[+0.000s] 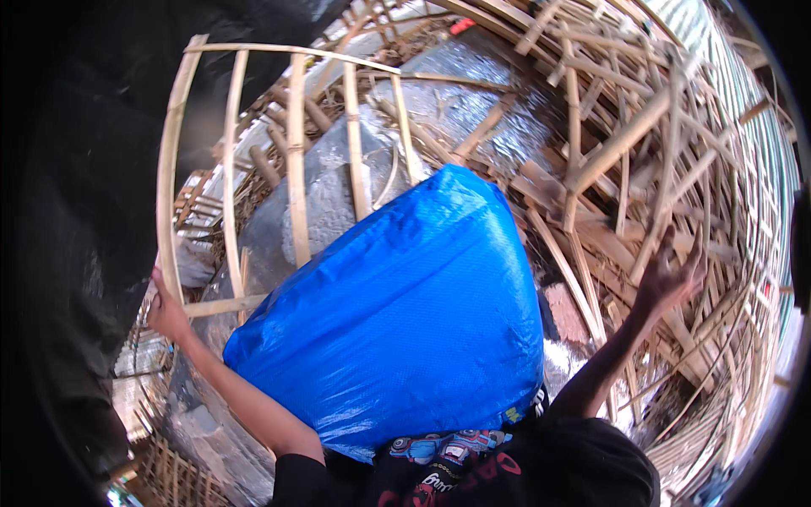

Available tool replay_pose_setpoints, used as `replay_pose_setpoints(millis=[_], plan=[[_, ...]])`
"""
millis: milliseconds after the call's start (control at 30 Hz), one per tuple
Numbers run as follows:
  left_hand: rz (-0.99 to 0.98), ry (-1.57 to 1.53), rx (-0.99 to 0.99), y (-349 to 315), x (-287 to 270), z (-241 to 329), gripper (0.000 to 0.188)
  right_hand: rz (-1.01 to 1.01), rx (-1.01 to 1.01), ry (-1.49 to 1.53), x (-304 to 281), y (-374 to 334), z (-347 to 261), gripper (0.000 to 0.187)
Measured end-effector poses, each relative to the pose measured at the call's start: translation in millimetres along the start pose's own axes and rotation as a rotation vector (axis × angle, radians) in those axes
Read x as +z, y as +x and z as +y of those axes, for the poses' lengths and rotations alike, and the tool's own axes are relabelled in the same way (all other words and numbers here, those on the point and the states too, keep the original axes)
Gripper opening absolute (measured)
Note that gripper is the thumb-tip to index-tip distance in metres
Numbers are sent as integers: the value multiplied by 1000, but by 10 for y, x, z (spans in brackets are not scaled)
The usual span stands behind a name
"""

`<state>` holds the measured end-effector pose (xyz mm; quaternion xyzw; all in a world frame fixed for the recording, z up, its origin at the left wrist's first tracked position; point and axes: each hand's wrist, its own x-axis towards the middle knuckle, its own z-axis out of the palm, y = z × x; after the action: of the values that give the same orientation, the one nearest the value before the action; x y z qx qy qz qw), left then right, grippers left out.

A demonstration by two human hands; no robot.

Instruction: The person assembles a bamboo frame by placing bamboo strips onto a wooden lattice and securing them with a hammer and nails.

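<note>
A bright blue plastic tarp (405,313) is spread in front of my body, over the near right part of a frame of pale bamboo slats (296,160). That frame leans away from me, its long left rail (174,144) and several crosswise slats showing beyond the tarp. At the near end of the left rail, my left hand (171,314) is closed around the bamboo. My right hand (673,275) is raised off to the right, fingers spread and holding nothing, in front of a heap of bamboo poles. What lies under the tarp is hidden.
Piled bamboo poles and slats (625,152) fill the right side. Grey sheeting (473,84) lies on the ground ahead, near a reddish block (564,313) right of the tarp. Dark plastic sheeting (84,211) hangs along the left.
</note>
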<state>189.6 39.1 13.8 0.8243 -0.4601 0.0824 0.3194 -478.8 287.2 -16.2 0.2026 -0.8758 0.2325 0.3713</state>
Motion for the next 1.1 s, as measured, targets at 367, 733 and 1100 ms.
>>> replay_pose_setpoints(millis=[367, 733, 1100], plan=[[38, 164, 16, -60, -16, 93, 68, -1194, -243, 886, 910, -1230, -790, 41], [115, -144, 95, -74, 77, 56, 71, -1061, -326, 725, 880, -1108, -808, 17], [126, -182, 120, 8, 44, -141, 70, -1222, 79, 1333, 110, -682, -866, 27]])
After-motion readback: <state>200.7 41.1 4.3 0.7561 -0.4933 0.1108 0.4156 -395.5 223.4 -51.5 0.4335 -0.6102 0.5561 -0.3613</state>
